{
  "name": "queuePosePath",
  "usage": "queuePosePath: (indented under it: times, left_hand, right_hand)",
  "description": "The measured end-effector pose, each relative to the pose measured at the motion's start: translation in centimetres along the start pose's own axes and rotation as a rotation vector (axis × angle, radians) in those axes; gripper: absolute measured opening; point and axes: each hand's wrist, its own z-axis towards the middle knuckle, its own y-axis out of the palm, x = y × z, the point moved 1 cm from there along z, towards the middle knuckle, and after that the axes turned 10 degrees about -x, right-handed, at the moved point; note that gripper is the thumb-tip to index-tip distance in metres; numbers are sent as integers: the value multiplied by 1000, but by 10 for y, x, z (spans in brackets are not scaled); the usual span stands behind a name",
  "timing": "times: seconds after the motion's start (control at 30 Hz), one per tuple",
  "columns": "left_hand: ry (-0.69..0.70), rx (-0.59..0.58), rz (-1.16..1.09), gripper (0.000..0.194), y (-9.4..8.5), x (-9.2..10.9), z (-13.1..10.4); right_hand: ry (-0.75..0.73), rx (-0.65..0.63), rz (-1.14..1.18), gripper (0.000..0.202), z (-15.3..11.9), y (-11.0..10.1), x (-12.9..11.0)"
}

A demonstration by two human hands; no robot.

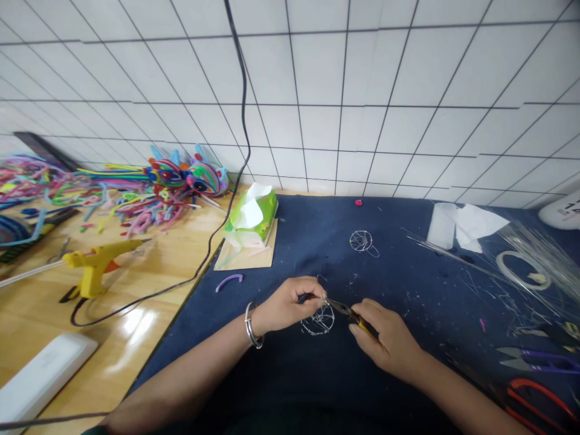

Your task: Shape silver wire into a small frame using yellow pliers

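My left hand (294,302), with a silver bangle at the wrist, pinches the upper edge of a round wire frame (318,320). Thin wires cross inside its ring. In my right hand (385,335) is a pair of pliers (342,307) with a yellow handle, fingers wrapped round it. The pliers' jaws point left and meet the wire close to my left fingertips; whether they clamp it I cannot make out. Farther back on the dark blue cloth (308,235) lies a second round wire frame (361,241), with a loose wire loop beside it.
A tissue pack (254,217) sits on a board at the back left. Leftward are a yellow glue gun (95,263), its black cord and many pipe cleaners (145,211). To the right lie wire lengths (544,254), purple snips (537,359) and red-handled scissors (541,402).
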Motion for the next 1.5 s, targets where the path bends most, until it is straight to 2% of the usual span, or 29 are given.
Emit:
queuePosePath:
  times: [0.2, 0.47, 0.63, 1.17, 1.33, 1.5]
  left_hand:
    - [27, -10, 61, 11, 0, 2, 1]
    - [17, 16, 93, 11, 4, -2, 1]
    - [34, 25, 95, 12, 5, -2, 1]
    - [114, 41, 123, 11, 7, -5, 1]
    - [131, 42, 133, 11, 6, -4, 1]
    - [128, 27, 133, 10, 3, -1, 0]
  right_hand:
    - [-15, -36, -57, 14, 1, -6, 1]
    - [22, 14, -396, 19, -1, -6, -1]
    - [26, 38, -501, 20, -3, -6, -4]
    - [29, 44, -579, 17, -5, 1, -5]
    - [32, 32, -562, 16, -5, 3, -4]
    - [42, 9, -482, 15, -4, -4, -6]
